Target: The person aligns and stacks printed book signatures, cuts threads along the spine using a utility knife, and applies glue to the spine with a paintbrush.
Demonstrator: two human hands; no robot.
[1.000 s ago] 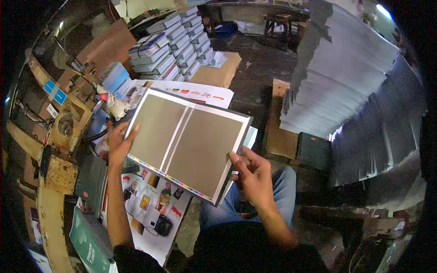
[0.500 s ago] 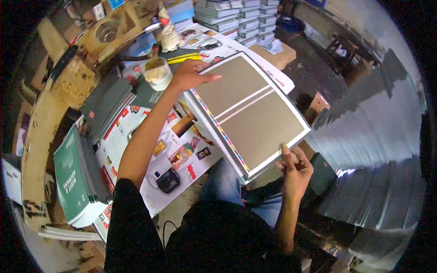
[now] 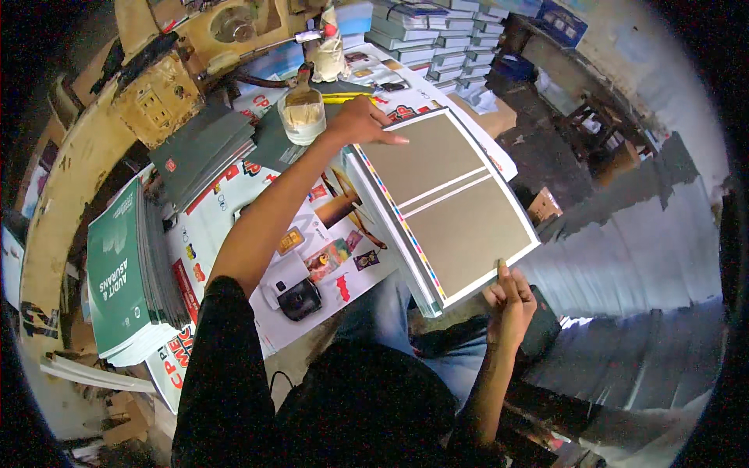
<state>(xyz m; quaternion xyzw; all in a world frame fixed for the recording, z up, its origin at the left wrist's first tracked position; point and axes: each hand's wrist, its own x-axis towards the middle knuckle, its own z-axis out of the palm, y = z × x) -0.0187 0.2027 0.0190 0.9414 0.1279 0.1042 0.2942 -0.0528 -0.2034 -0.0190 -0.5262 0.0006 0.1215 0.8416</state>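
A flat, book-like piece (image 3: 466, 222) is held tilted over my lap at the table's edge. Its upper face has two grey-brown panels with white borders and a white double band between them. A strip of small coloured squares runs down its left side, beside a pale, thick edge. My left hand (image 3: 363, 125) grips its far left corner, thumb lying on the face and the other fingers partly hidden. At the near right corner, my right hand (image 3: 511, 304) pinches the border between thumb and curled fingers. Whatever lies under the piece is hidden.
On the printed table sheet (image 3: 277, 331) are a glue pot (image 3: 303, 117) with a brush, dark covers (image 3: 203, 152), a green book stack (image 3: 121, 273) and a black rounded object (image 3: 299, 299). A yellowish machine (image 3: 156, 97) stands left. Book stacks (image 3: 421, 35) rise behind; grey sheets (image 3: 624, 249) lie right.
The whole scene has shifted in the picture as my head moved, with table things now further right. Both hands keep their grip on the same two corners of the piece.
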